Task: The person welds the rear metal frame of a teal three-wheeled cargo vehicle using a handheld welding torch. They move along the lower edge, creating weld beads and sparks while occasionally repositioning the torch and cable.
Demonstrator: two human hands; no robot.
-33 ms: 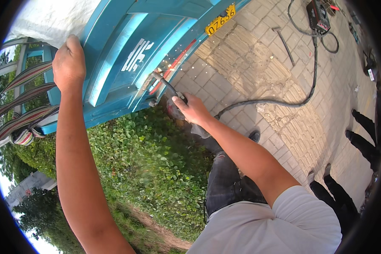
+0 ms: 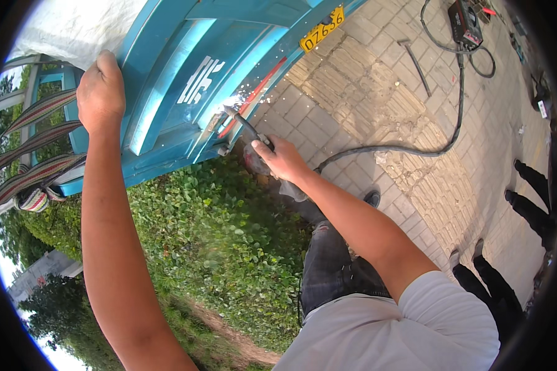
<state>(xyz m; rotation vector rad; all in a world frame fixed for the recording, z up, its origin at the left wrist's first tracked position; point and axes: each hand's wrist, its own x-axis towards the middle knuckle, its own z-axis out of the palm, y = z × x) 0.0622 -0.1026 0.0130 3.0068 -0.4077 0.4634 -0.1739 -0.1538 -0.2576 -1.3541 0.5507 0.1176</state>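
Note:
My left hand (image 2: 102, 89) is closed over the top edge of a blue metal truck tailgate (image 2: 161, 93), thumb uppermost. In my right hand (image 2: 281, 157) is a welding torch (image 2: 247, 125) with a black handle and a bent neck. Its tip meets the lower part of the tailgate beside a red strip (image 2: 263, 86). A bright white arc (image 2: 232, 102) glows there, with small sparks flying off. The glare hides the exact contact spot. From the torch a black cable (image 2: 408, 150) runs back along the paving.
A dark boxy machine (image 2: 465, 25) sits on the paving at far right, near a hammer-like tool (image 2: 418, 71). Striped straps (image 2: 31, 123) hang at left. A leafy hedge (image 2: 216, 241) grows below the truck. Dark-trousered legs (image 2: 529, 210) of other people stand at right.
A bright white arc now flares at the torch tip, where only scattered sparks showed before. Both hands keep practically the same place.

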